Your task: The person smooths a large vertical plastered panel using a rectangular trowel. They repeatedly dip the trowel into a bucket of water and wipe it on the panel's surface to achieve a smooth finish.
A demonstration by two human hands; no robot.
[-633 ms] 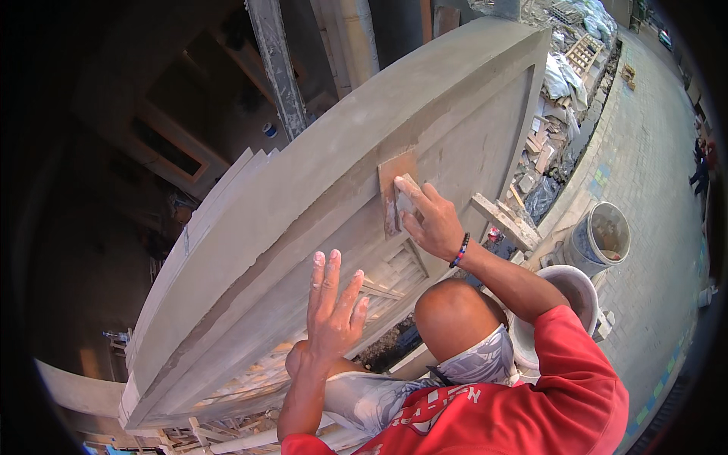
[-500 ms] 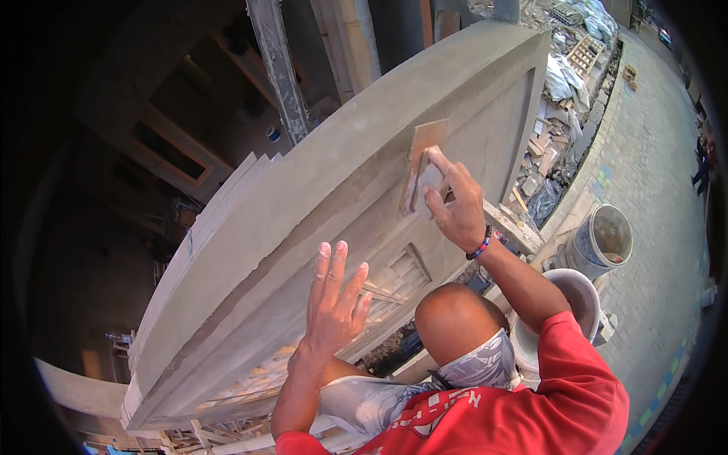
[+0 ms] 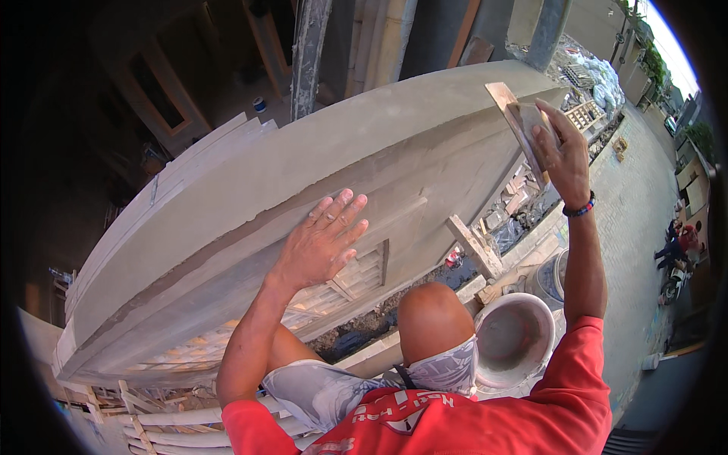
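Observation:
My right hand [image 3: 565, 152] grips the handle of a flat rectangular plastering float [image 3: 506, 108], held at the upper right by the far end of the curved grey plastered wall [image 3: 303, 167]. Whether the float touches the plaster is hard to tell. My left hand [image 3: 318, 243] is open, fingers apart, over the wall face just below its raised top band; I cannot tell if it touches. A recessed lattice panel [image 3: 341, 284] lies lower in the wall. My bent bare knee [image 3: 432, 318] is below the hands.
A white bucket [image 3: 513, 345] and another bucket [image 3: 547, 273] are by my right side, near wooden planks [image 3: 474, 244]. Rubble and sacks [image 3: 588, 76] line the paved street [image 3: 637, 243]. People with a motorbike [image 3: 679, 254] are at the far right. A dark building interior is behind the wall.
My right hand has moved the float up and right toward the wall's far end. My left hand has risen and tilted rightward. The view has shifted, showing more street and sky.

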